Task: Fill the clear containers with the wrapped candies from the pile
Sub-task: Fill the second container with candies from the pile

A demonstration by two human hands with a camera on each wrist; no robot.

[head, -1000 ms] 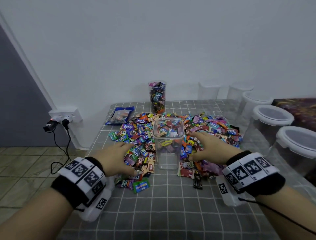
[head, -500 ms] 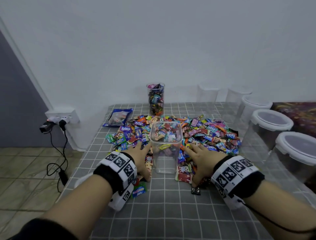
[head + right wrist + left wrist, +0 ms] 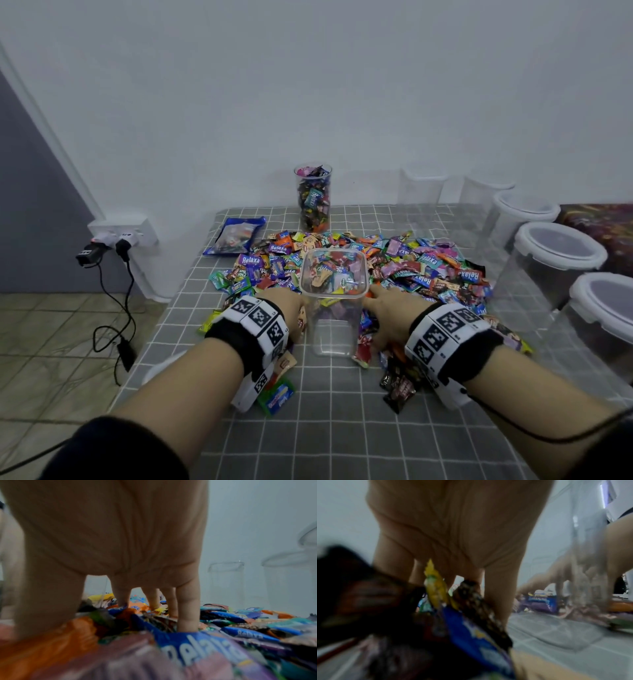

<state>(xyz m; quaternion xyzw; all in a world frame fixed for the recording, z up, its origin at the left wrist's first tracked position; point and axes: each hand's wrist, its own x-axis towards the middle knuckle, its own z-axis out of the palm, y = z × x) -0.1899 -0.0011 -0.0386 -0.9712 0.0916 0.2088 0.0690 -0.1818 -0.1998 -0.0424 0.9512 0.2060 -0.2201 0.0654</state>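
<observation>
Centre of a grey cloth with a white grid point(image 3: 329, 421): a clear square-mouthed plastic container point(image 3: 334, 301), upright and uncovered, empty at the base, with wrappers seen through its walls and mouth; whether those lie inside or behind cannot be told. Around it from 9 o'clock through 12 to 3 o'clock, a wide pile of wrapped candies in many colours point(image 3: 421, 267), touching its walls. At 12 o'clock, beyond the pile near the white wall, a tall clear round cylinder point(image 3: 312, 197), open-topped and packed with wrapped candies to just under the rim. At 1 to 2 o'clock, two clear empty containers point(image 3: 423, 186) along the back edge, well apart from the pile. At 3 o'clock, three clear round tubs under white lids point(image 3: 561, 245), contents not discernible. At 10 o'clock, a flat blue candy bag point(image 3: 234, 236) just beside the pile. Left hand point(image 3: 291, 308) at 9 o'clock, palm down on the candies against the container's side, fingers point(image 3: 500, 588) extended and sunk among wrappers, none gripped. Right hand point(image 3: 390, 315) at 3 o'clock, likewise palm down, fingers point(image 3: 187, 609) straight and spread, tips buried in the pile, no grasp visible. At 7 o'clock, a lone green and blue packet point(image 3: 277, 399) beside the left wrist.
</observation>
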